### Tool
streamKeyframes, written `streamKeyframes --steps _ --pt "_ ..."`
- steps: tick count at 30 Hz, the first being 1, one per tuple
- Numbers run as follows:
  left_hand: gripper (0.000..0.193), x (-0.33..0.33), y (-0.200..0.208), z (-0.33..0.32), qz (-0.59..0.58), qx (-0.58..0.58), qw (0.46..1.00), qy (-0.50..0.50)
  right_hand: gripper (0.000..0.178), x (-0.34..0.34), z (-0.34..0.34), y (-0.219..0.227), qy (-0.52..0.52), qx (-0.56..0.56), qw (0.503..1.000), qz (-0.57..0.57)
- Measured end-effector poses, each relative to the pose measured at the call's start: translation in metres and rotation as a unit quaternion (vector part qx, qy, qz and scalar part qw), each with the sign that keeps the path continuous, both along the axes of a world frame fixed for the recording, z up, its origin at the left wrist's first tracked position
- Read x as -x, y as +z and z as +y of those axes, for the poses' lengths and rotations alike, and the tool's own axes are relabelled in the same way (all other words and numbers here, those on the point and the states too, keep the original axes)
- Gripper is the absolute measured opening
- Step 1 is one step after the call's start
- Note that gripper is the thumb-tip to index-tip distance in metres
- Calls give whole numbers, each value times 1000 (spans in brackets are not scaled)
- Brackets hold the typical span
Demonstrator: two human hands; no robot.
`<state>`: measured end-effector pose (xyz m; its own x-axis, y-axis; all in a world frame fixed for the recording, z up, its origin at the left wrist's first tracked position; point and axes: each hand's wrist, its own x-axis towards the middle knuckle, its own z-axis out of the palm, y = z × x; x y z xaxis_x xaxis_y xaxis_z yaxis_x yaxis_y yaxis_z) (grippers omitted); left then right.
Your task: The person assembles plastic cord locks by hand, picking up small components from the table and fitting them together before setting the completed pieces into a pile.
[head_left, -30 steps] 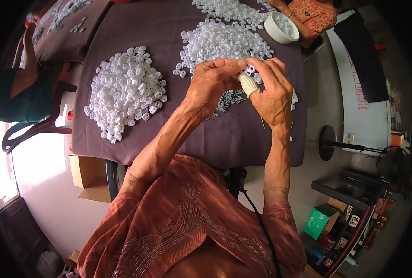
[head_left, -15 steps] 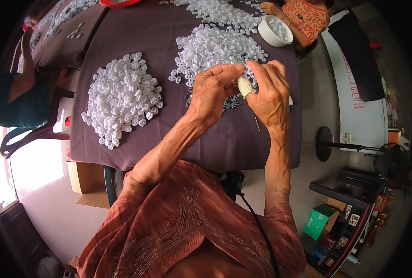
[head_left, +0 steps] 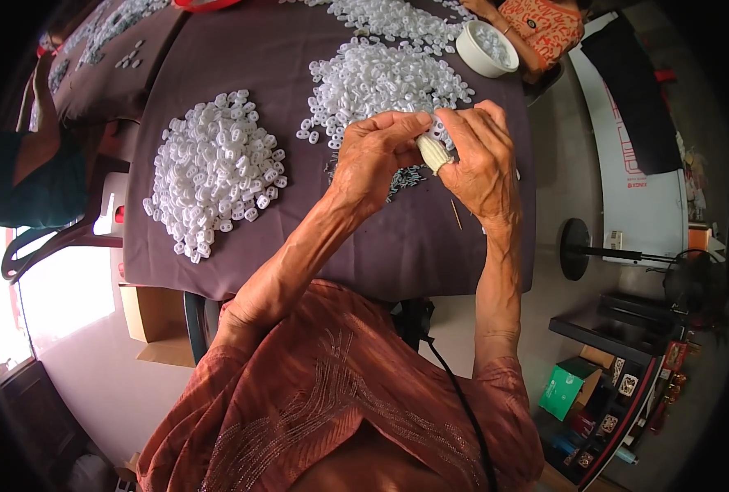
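Note:
Above the covered table, my two hands meet at a small white plastic piece with holes (head_left: 437, 129). My right hand (head_left: 482, 168) holds it between curled fingers and thumb. A cream knitted finger cover (head_left: 435, 154) sits on that thumb. My left hand (head_left: 366, 161) is closed in a pinch against the left side of the piece; whether something tiny is between its fingertips is hidden. Just beyond both hands spreads a heap of similar white pieces (head_left: 385, 82). Small dark green-grey bits (head_left: 405, 179) lie under my hands, partly covered by them.
Another heap of white pieces (head_left: 211, 176) lies on the left of the brown tablecloth (head_left: 315, 266). A thin stick (head_left: 456, 215) shows below my right wrist. At the far right, a white bowl (head_left: 487, 49) stands near a person in orange (head_left: 541, 33). Another person sits at left.
My right hand has shifted slightly right and its finger cover has tilted a little. The left hand keeps its pinch at nearly the same spot.

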<state>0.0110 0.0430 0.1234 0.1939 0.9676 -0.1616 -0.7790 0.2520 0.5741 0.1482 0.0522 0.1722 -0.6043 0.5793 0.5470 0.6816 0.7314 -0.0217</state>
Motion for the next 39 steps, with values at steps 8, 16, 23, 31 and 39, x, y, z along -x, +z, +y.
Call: streamKeyframes --steps 8,16,23,31,39 --pt "15 2 -2 1 7 -11 1000 -1 39 0 4 -2 19 3 1000 23" --pt "16 2 -3 2 26 -26 999 -6 37 -3 6 -3 28 22 999 30" --pt "17 6 -9 6 80 -35 995 -45 39 -6 7 -6 40 17 999 18" --pt "15 5 -6 5 72 -23 997 -19 38 -7 8 -9 57 26 998 19" --pt "14 4 -9 5 79 -20 997 -17 37 -9 10 -13 73 17 997 11"
